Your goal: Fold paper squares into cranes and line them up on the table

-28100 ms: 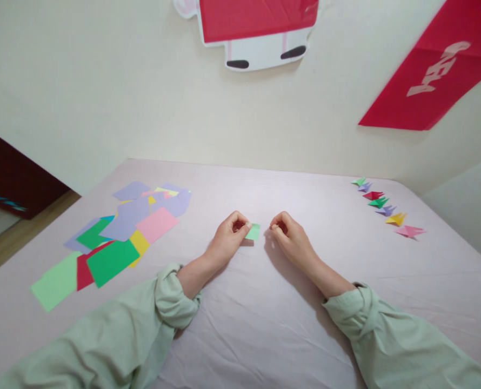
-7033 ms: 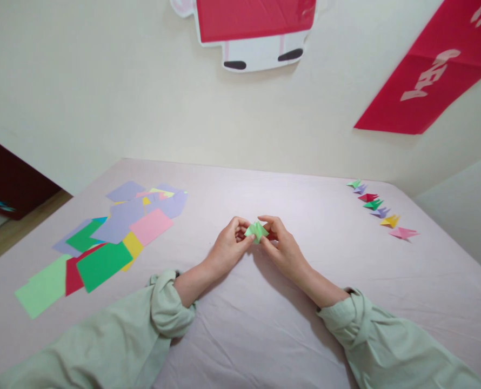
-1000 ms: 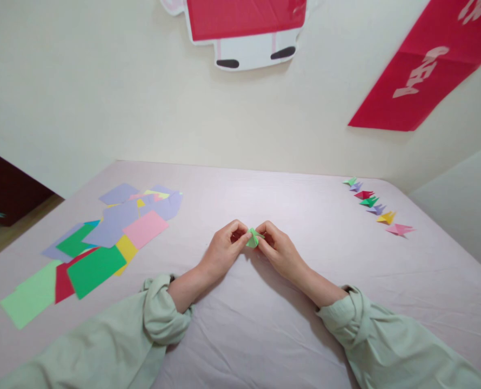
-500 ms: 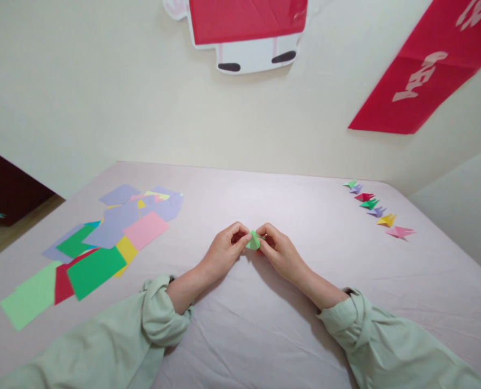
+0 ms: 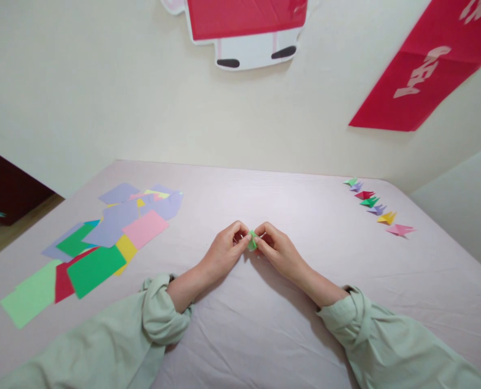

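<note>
A small piece of folded light green paper (image 5: 252, 241) is held just above the middle of the table. My left hand (image 5: 229, 246) pinches its left side between thumb and fingers. From the other side my right hand (image 5: 279, 248) pinches it too, thumb tip close to the left thumb. Much of the paper is hidden behind my fingertips, so its full shape does not show.
At the left lie overlapping coloured paper sheets (image 5: 97, 272). Several small folded paper figures, a pink one (image 5: 401, 230) nearest, form a row at the right. The table (image 5: 240, 335) has a pale pink cover and meets a wall (image 5: 224, 124) with red decorations.
Both thumbs have drawn slightly closer together, and less of the green paper shows between them. The rest of the table looks the same; the view has tilted slightly.
</note>
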Demonstrator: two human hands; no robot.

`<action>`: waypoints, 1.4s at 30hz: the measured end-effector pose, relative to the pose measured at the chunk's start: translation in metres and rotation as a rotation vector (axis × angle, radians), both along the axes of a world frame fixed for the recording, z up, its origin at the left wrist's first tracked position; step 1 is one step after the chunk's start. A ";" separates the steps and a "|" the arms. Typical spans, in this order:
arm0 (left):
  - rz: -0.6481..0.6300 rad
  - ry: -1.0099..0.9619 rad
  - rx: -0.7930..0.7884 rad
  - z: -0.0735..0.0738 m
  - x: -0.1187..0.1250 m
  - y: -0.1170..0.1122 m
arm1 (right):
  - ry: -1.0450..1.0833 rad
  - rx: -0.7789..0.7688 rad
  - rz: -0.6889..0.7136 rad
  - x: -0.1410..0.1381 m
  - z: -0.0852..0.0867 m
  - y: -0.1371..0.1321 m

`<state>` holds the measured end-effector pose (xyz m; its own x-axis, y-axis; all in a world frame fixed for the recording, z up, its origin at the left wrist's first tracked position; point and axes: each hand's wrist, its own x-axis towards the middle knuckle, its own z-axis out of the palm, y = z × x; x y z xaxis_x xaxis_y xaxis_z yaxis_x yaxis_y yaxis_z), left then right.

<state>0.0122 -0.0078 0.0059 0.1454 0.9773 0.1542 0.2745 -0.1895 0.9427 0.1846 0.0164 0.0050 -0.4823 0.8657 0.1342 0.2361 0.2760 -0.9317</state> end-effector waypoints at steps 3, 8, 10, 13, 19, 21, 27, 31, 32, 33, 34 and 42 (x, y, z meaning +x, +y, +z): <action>0.012 0.022 -0.006 0.003 0.000 0.000 | -0.005 0.005 0.001 0.000 0.000 0.000; 0.068 0.022 0.002 0.002 0.001 0.001 | -0.012 -0.007 -0.006 0.000 0.002 -0.001; 0.066 -0.002 0.001 0.000 0.001 0.001 | -0.013 -0.014 -0.004 0.000 0.002 -0.001; 0.038 -0.039 -0.002 -0.002 0.001 0.001 | -0.011 -0.008 -0.011 0.000 0.002 -0.001; 0.009 -0.039 -0.009 -0.003 0.001 0.000 | -0.019 -0.020 -0.027 0.000 0.002 -0.001; 0.012 -0.030 -0.021 -0.003 0.001 0.000 | -0.018 -0.014 -0.028 -0.001 0.002 -0.001; 0.033 0.005 -0.023 -0.004 0.001 0.000 | -0.015 -0.007 -0.025 0.000 0.001 -0.001; 0.048 0.043 0.004 -0.004 0.000 0.000 | -0.007 -0.011 -0.020 0.000 0.001 -0.002; 0.052 0.050 0.009 -0.004 0.000 0.000 | -0.004 -0.009 -0.020 0.000 0.001 -0.002; 0.058 0.048 0.010 -0.004 0.000 0.001 | 0.000 -0.008 -0.022 0.000 0.002 -0.002; 0.069 0.038 0.009 -0.004 0.000 0.001 | 0.004 -0.007 -0.025 -0.001 0.002 -0.002; 0.114 0.020 0.044 -0.007 0.001 0.001 | 0.052 -0.044 -0.061 -0.001 0.001 0.000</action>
<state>0.0132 -0.0067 -0.0009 0.0373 0.9799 0.1959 0.3152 -0.1976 0.9282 0.1831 0.0159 0.0061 -0.4220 0.8988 0.1185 0.2025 0.2209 -0.9541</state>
